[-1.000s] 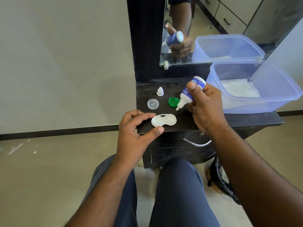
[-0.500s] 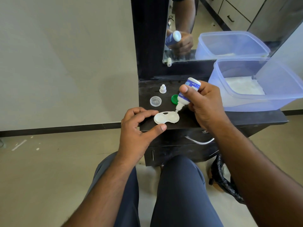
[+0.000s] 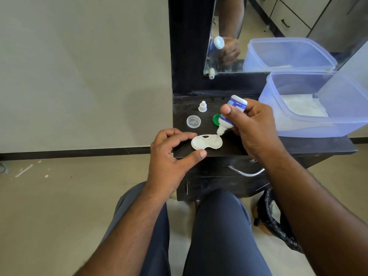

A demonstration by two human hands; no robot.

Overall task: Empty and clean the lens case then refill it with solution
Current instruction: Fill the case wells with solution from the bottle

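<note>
White twin-well plastic lens case [image 3: 206, 142]: flat on dark table [image 3: 278, 145], near front edge, both wells uncapped. Left hand [image 3: 171, 156]: fingers pinching the case's left end. Right hand [image 3: 253, 128]: fingers clenched round small white-and-blue solution bottle [image 3: 231, 114], tipped nozzle-down over right well. Behind case: round clear cap [image 3: 193, 121], green cap [image 3: 216, 118], white bottle cap [image 3: 202, 106]. Right: translucent blue plastic tub [image 3: 298, 124]
</note>
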